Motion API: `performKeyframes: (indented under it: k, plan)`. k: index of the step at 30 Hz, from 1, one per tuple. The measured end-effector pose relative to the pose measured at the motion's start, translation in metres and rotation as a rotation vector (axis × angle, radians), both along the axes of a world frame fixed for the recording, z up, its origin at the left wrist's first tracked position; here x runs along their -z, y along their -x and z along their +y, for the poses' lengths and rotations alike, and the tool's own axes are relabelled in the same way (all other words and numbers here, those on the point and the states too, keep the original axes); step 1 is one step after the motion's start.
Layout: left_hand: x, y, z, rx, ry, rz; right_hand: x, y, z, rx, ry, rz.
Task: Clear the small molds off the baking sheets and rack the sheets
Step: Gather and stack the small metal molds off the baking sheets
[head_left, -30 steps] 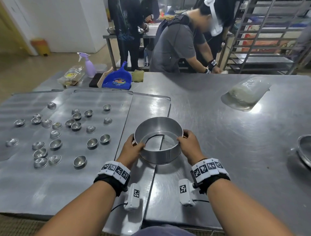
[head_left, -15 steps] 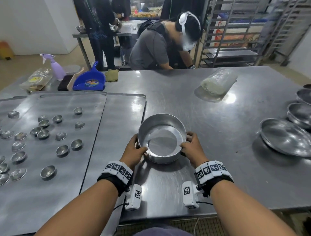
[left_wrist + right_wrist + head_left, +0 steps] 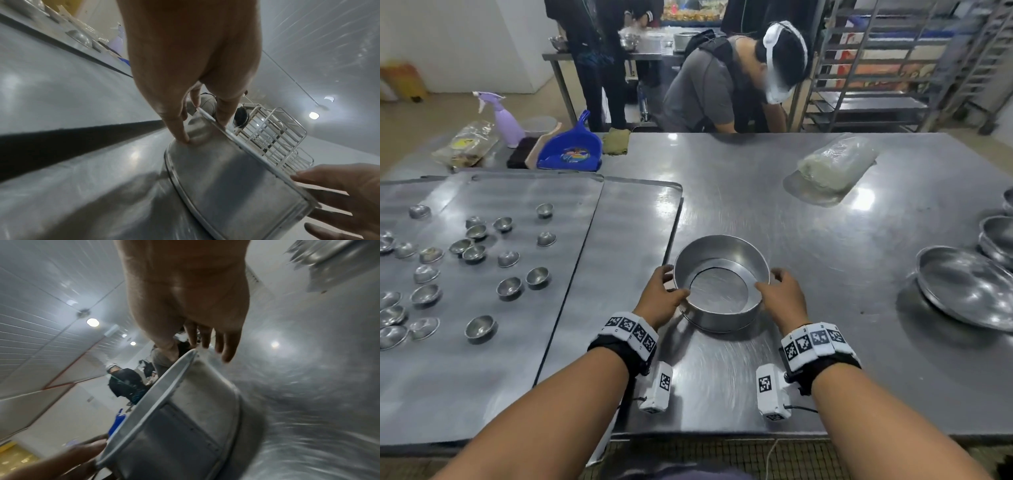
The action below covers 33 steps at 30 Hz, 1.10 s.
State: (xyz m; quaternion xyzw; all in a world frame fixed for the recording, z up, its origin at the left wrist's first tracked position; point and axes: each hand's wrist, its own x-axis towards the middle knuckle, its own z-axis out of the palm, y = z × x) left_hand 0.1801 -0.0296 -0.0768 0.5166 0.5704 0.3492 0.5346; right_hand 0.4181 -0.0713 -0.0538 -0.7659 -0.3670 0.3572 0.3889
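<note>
From the head camera, a round, straight-walled silver metal cake tin stands on the brushed steel table between the two hands. The left hand holds its left wall, thumb hooked over the rim and fingers behind. The right hand sits at the right wall with its thumb on the rim and its fingers loosely spread, seemingly just off the metal. To the left of the left hand lie two flat grey metal baking sheets, side by side, the nearer one bare beside the tin. The farther sheet carries many small shiny cup-shaped metal molds, scattered well apart from the hands. To the right of the right hand rest wide shallow steel bowls. Beyond the hands lies a clear plastic bag, and farther off a tall metal rack stands behind a bent-over person.

The left wrist camera shows the left hand pinching the tin: thumb inside the rim, fingertips against the outer wall. The right hand's straight fingers appear at the far side.

The right wrist camera shows the right hand with fingers extended and relaxed past the tin, the thumb near its rim; whether it touches is unclear.
</note>
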Motion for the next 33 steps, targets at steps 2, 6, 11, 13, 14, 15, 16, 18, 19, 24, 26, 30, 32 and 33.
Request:
performKeyframes:
  k: [2,6,11,13,14,15,16,18,19,24,26,30,32,33]
  plan:
    - [-0.008,0.005,-0.001,-0.067,-0.003,-0.004,-0.009,0.01,0.005,0.024,-0.06,-0.122]
    - [-0.025,0.032,-0.001,-0.17,-0.053,0.048,-0.025,0.048,0.024,-0.099,-0.259,-0.334]
    - [-0.029,0.104,-0.007,-0.322,-0.076,0.133,-0.033,0.122,0.047,-0.369,-0.335,-0.2]
    - [-0.03,0.138,-0.012,-0.401,-0.077,0.173,-0.03,0.155,0.052,-0.466,-0.343,-0.206]
    - [-0.03,0.155,-0.014,-0.438,-0.074,0.198,-0.027,0.172,0.054,-0.509,-0.347,-0.222]
    - [-0.028,0.173,-0.016,-0.474,-0.077,0.221,-0.026,0.189,0.056,-0.546,-0.344,-0.235]
    - [-0.027,0.191,-0.018,-0.502,-0.074,0.245,-0.023,0.206,0.059,-0.577,-0.337,-0.243]
    - [-0.025,0.228,-0.023,-0.555,-0.074,0.286,-0.017,0.241,0.064,-0.62,-0.308,-0.244]
    - [-0.024,0.247,-0.025,-0.584,-0.073,0.305,-0.014,0.259,0.066,-0.635,-0.289,-0.237]
    - [-0.019,0.331,-0.03,-0.678,-0.012,0.303,0.0,0.344,0.073,-0.686,-0.2,-0.228]
    - [-0.013,0.353,-0.029,-0.633,0.036,0.272,0.006,0.371,0.075,-0.693,-0.156,-0.254]
    - [0.001,0.379,-0.02,-0.405,0.138,0.23,0.016,0.408,0.084,-0.681,-0.078,-0.328]
    - [0.007,0.39,-0.011,-0.258,0.119,0.305,0.021,0.419,0.089,-0.677,-0.032,-0.359]
    - [0.009,0.395,-0.005,-0.16,0.087,0.406,0.023,0.423,0.092,-0.675,-0.006,-0.373]
